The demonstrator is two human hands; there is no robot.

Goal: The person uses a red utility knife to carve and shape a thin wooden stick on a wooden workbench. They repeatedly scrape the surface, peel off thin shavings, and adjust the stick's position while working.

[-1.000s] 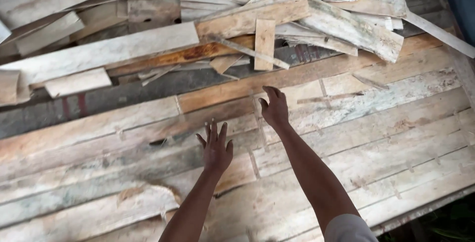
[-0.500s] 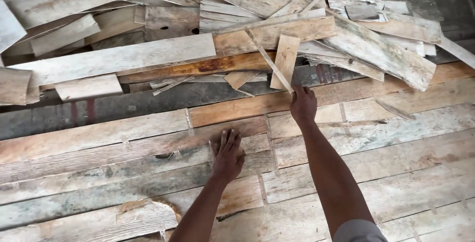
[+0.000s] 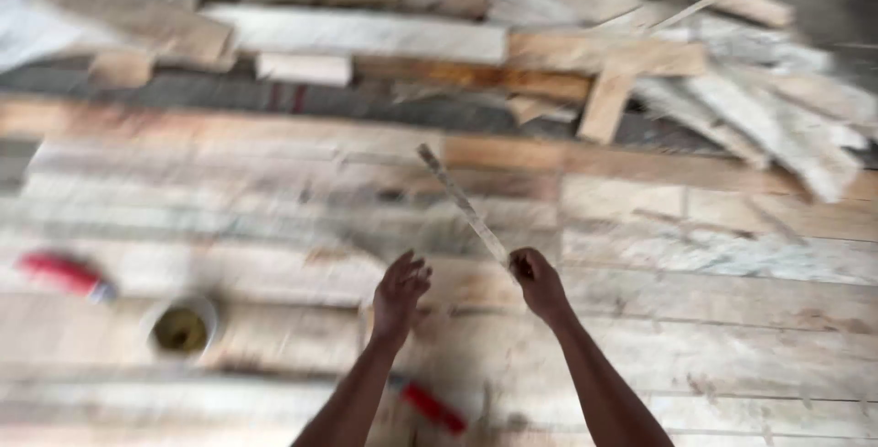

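Observation:
My right hand [image 3: 538,282] is closed around the lower end of a thin wooden strip [image 3: 462,202], which slants up and to the left above the floor of weathered planks [image 3: 713,255]. My left hand [image 3: 400,293] hovers beside it with the fingers spread and nothing in it. The picture is blurred by motion.
A heap of loose boards and offcuts [image 3: 631,72] lies along the far side. On the planks at the left sit a small round tin [image 3: 180,328] and a red-handled tool [image 3: 66,275]. Another red-handled tool [image 3: 430,404] lies under my left forearm.
My right hand has taken a thin strip from the pile and drawn it back toward me. My left hand has lifted off the planks. The view has swung left, showing the tin and the red tools.

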